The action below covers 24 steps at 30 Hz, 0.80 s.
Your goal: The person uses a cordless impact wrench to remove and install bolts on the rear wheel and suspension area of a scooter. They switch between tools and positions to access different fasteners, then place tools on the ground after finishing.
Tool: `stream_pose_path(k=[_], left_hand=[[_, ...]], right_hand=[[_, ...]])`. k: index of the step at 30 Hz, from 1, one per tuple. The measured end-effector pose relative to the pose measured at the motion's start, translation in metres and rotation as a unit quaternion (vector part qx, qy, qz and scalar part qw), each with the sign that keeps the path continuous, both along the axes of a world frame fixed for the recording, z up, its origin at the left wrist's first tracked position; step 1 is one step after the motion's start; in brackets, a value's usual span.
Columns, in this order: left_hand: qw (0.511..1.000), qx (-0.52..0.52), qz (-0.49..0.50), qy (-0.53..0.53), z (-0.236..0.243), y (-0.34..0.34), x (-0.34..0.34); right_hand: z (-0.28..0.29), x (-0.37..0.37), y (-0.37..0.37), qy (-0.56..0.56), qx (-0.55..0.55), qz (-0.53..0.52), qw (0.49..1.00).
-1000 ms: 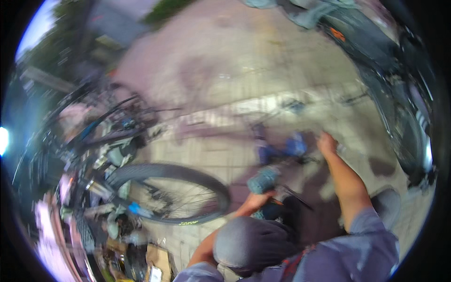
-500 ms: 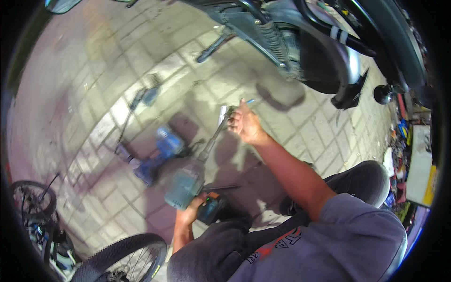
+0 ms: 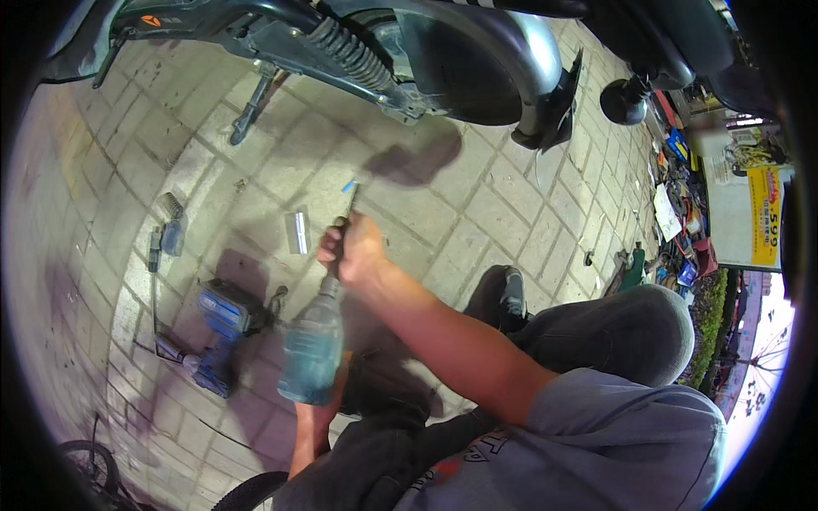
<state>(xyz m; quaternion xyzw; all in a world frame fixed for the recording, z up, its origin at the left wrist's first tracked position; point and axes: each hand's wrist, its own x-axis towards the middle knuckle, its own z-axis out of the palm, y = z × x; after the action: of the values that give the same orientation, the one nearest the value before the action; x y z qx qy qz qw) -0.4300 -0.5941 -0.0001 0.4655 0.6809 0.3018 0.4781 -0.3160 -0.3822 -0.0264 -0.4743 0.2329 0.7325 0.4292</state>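
Note:
My left hand [image 3: 317, 416] grips a teal cordless impact wrench [image 3: 312, 353] from below, its fingers largely hidden behind the blurred tool body. At the tool's front, my right hand [image 3: 360, 251] is closed round the dark shaft [image 3: 342, 238]. A thin dark end of the shaft sticks out beyond that hand, toward a small blue piece [image 3: 349, 186] that seems to lie on the paving. Left of the right hand, a shiny silver piece [image 3: 300, 232] lies on the ground. A second, blue cordless power tool [image 3: 223, 328] lies on its side left of the wrench.
A dark electric scooter [image 3: 460, 68] stands ahead on its kickstand [image 3: 251, 111]. A small brush-like item [image 3: 170, 226] lies far left. Bicycle wheels [image 3: 89, 468] show at lower left. Tools and clutter [image 3: 673, 204] line the right side, near a yellow sign [image 3: 764, 217].
My right hand has gone from spread fingers near the shaft's tip to a closed grip round the shaft. The wrench now points more straight ahead. My view has shifted to the right.

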Motion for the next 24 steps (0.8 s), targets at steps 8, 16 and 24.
stream_pose_path(k=[8,16,24], left_hand=[[0.974,-0.025,0.22,-0.045,0.022,-0.031,-0.009],[0.88,-0.071,0.377,-0.281,0.016,-0.019,0.002],[0.798,-0.092,0.457,-0.382,0.001,-0.011,-0.001]], right_hand=[[-0.024,0.025,0.031,-0.042,0.102,0.232,0.966],[-0.052,-0.039,-0.015,-0.44,0.351,0.486,0.669],[-0.052,0.023,-0.015,-0.489,0.43,0.629,0.425]])
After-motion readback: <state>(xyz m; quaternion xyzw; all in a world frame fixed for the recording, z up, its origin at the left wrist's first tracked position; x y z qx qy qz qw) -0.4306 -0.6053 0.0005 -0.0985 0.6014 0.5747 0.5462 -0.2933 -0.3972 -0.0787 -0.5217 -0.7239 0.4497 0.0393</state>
